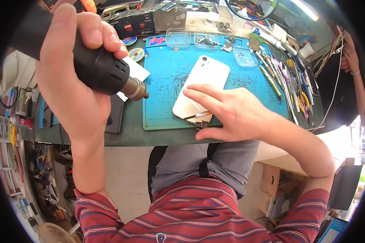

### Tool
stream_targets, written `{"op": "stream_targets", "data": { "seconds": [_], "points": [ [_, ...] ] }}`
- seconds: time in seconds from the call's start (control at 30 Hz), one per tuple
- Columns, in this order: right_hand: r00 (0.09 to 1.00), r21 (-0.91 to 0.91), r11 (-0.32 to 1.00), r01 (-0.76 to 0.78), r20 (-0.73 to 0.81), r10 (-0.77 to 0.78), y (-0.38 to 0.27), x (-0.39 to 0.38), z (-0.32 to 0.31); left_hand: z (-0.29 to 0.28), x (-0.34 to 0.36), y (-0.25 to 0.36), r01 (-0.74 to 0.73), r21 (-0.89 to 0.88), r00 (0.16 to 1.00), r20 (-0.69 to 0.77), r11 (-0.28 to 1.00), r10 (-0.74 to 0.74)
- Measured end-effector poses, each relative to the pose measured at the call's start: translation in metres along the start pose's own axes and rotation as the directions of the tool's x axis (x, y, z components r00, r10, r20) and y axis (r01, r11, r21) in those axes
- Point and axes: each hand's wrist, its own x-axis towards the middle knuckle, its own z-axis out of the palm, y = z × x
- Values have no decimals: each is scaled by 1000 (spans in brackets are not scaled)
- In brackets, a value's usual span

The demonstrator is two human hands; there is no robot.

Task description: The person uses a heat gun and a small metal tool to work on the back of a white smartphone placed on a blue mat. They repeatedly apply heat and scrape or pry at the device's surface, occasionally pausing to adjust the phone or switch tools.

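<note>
Black hot-air gun (103,72) left of a white smartphone (210,73)
Left hand (67,87) wraps it; right hand (240,113) spreads over the smartphone, hold on a slim tool (202,114) unclear.

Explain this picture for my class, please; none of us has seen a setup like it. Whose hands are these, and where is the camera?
There is no robot: these are one person's bare hands. The single picture comes from a wide fisheye camera worn on the head, looking down, so straight edges bend. The left hand grips a black tool with a metal nozzle. The right hand reaches over a white phone on a blue mat. A slim tool shows beneath it; whether it is gripped is unclear. Clear trays stand toward the mat's far side.
</note>
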Motion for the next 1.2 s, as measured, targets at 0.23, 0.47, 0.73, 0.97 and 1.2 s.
{"op": "stream_targets", "data": {
  "seconds": [0.23, 0.47, 0.73, 0.97, 1.2],
  "points": [
    [999, -105, 994, 16, -45, -21, 12, -16, 2, 5, -1, -3, -13, -9, 997, 74, 1000, 14],
    [989, -32, 999, -43, -146, 38, 20, -18, 6, 13, 0, -7, -13, -6, 998, 65, 1000, 13],
    [977, 58, 976, 209, -57, -206, 43, 8, 5, 29, 3, -6, -1, 44, 997, 74, 999, -3],
    [980, 11, 983, -183, -73, 184, 35, -46, -34, 20, 10, -12, 49, -18, 997, 68, 999, -48],
    [931, -51, 944, -327, -191, 312, 3, -100, -20, 46, 12, -32, 111, -232, 977, 202, 966, -64]
  ]
}}
